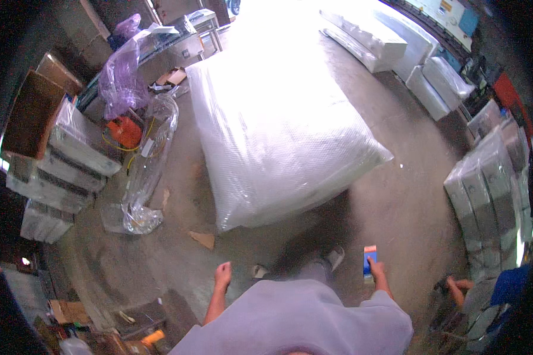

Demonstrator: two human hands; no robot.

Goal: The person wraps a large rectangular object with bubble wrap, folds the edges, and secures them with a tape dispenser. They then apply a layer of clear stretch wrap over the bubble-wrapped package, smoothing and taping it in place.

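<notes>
Free room and obstacles, as seen from beside the person:

- Bubble-wrapped bundle (278, 118): large, lies straight ahead on the floor (397, 201), blocking the middle.
- Left hand (222, 276): empty, fingers curled, bare floor around it; a cardboard scrap (202, 239) lies near.
- Right hand (375, 271): closed on a blue and orange tool (369, 259); bare floor ahead and to its right.
- Wrapped grey boxes (485, 195): stacked wall along the right.
- Another person's hand (456, 289): low right, close by the stack.
- Loose clear plastic film (142, 177): trails over the floor on the left.
- Wrapped boxes (65, 177): stacked at far left.
</notes>
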